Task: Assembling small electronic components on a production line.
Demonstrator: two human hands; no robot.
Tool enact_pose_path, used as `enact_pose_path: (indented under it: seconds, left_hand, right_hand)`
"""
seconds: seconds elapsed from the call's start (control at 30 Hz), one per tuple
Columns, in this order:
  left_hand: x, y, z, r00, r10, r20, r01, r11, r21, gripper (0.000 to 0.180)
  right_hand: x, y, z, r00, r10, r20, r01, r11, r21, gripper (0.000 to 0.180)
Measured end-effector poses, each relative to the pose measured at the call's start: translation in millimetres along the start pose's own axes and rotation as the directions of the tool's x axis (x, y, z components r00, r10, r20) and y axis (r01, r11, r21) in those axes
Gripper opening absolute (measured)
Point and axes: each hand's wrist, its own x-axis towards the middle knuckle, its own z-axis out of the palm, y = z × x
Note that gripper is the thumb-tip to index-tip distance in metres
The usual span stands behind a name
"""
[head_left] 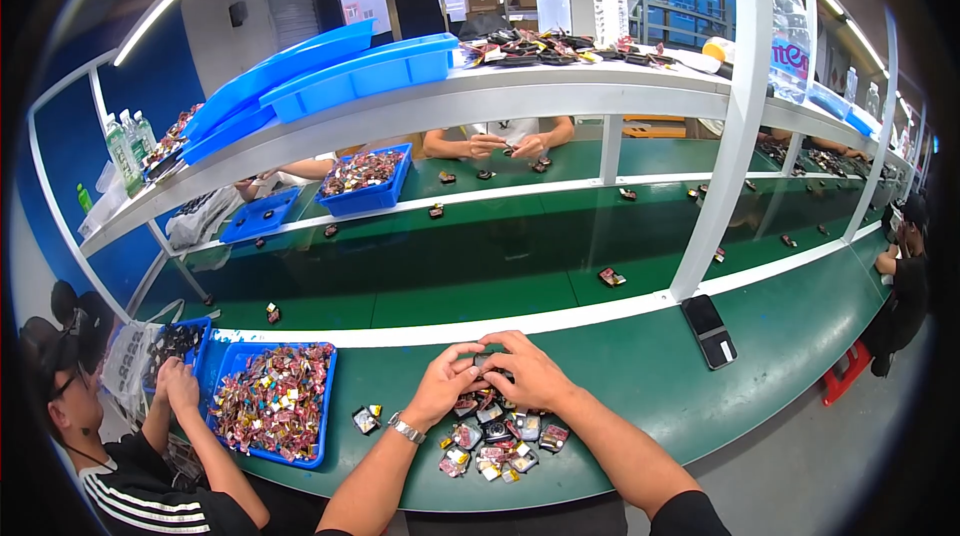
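My left hand (445, 381) and my right hand (528, 368) meet over the green bench, fingers pinched together on one small dark part (484, 361). Just below them lies a heap of several small parts (497, 438) with red, white and dark faces. A silver watch sits on my left wrist (406, 428). Two loose parts (367, 418) rest to the left of the heap. How the held part is gripped is hidden by my fingers.
A blue tray (318, 414) full of small parts stands at left, beside a seated person's hands (176, 382). A black phone (709, 330) lies at right by a white post (722, 136). The green conveyor (480, 266) carries scattered parts. Another person's hands (500, 146) work opposite.
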Motion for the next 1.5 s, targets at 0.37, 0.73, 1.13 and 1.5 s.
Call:
enact_pose_path:
  seconds: [0.37,0.73,1.13,1.5]
  left_hand:
    - [3,-9,-8,1.0,0.011,-0.008,-0.011,0.997,-0.08,0.033]
    - [2,-4,-1,0.999,0.01,-0.046,-0.017,0.987,-0.161,0.029]
    - [2,-4,1,0.998,0.002,-0.061,-0.014,0.979,-0.204,0.026]
    - [3,-11,-4,0.998,0.031,-0.054,-0.041,0.978,-0.205,0.026]
  right_hand:
    - [0,-5,17,0.988,0.013,-0.156,-0.024,0.998,-0.066,0.012]
    - [-2,-8,31,0.936,0.175,-0.305,-0.143,0.982,0.126,0.011]
    - [-5,-1,34,0.941,0.185,-0.283,-0.145,0.977,0.155,0.015]
    - [-5,-6,29,0.954,0.166,-0.25,-0.124,0.977,0.174,0.016]
